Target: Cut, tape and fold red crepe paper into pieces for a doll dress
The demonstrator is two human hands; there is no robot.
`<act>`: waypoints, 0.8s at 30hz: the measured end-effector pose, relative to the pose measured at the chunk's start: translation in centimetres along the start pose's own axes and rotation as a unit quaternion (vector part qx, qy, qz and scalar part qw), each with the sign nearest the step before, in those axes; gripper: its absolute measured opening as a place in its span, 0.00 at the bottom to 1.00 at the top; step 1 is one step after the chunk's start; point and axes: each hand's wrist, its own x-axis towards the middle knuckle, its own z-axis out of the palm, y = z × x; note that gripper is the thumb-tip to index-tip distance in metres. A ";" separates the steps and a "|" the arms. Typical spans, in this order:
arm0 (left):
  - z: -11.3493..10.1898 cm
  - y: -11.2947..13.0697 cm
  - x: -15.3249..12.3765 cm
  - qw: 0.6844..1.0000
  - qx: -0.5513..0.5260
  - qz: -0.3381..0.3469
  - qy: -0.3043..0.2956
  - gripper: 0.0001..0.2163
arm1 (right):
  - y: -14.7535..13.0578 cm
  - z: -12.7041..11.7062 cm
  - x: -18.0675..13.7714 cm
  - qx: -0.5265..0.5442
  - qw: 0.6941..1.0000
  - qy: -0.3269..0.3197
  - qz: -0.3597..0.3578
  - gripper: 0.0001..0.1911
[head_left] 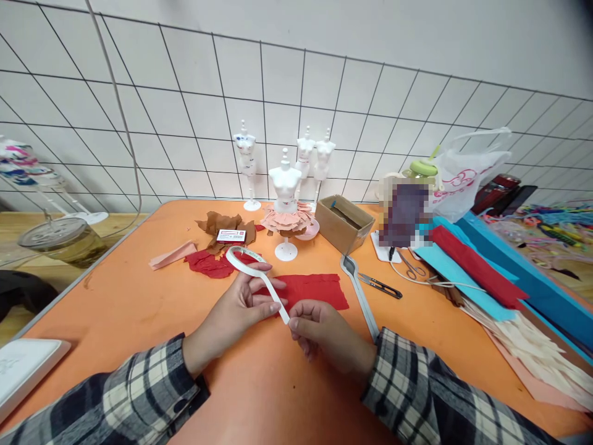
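Over an orange table (pixel 139 309), my left hand (pixel 234 309) and my right hand (pixel 319 330) both pinch a white tape strip (pixel 259 275) that loops up and back toward the red paper. My right fingers close on its near end; my left thumb and fingers grip it a little farther along. A flat piece of red crepe paper (pixel 319 289) lies just behind my hands. Crumpled red paper (pixel 206 264) sits to the left of it.
White mini mannequins (pixel 285 185) stand at the back, one in a pink paper skirt. A small cardboard box (pixel 345 224), thread snips (pixel 380 285), scissors, a grey strip tool (pixel 361 296), blue, red and cream paper sheets (pixel 491 272), a plastic bag and a glass jar (pixel 60 238) surround them.
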 end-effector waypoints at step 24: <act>-0.9 -1.4 0.8 0.992 0.006 0.078 0.101 0.30 | -2.3 -15.7 0.0 -0.677 0.681 0.279 -0.001 0.04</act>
